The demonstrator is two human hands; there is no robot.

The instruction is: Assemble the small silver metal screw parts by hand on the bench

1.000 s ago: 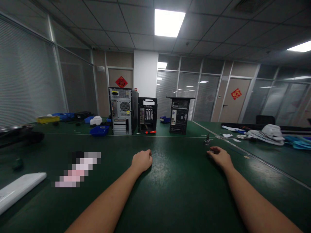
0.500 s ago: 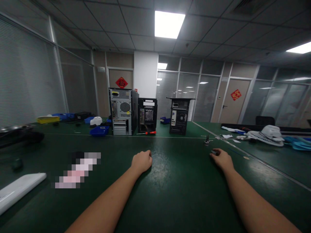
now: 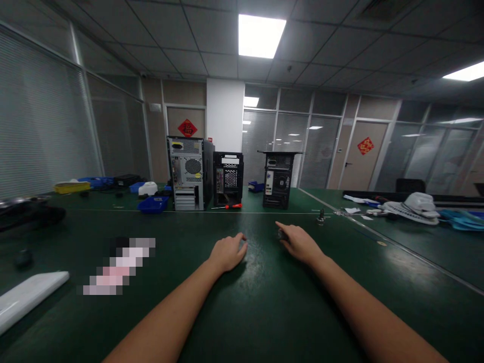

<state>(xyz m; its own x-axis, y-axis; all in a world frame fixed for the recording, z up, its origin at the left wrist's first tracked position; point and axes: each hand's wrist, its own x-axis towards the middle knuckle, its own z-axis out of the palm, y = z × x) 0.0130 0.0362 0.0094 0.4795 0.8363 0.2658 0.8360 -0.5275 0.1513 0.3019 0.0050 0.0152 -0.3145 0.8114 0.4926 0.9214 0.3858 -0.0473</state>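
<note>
The right hand [image 3: 300,243] is over the middle of the worktop [image 3: 234,322], and I see its fingers bent around a small grey piece [image 3: 280,234], which sits below the stretched forefinger, on its left side. The left hand [image 3: 228,253] is near, well apart from this piece; between its thumb and forefinger is a narrow gap, and whether they hold something, I cannot tell. Farther to the right, a small metal part [image 3: 320,218] stands upright; at the far side lies a red screwdriver [image 3: 233,205].

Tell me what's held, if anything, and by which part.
The right hand seems to hold a small dark thing, part unclear; for the left hand, I can't tell.
</note>
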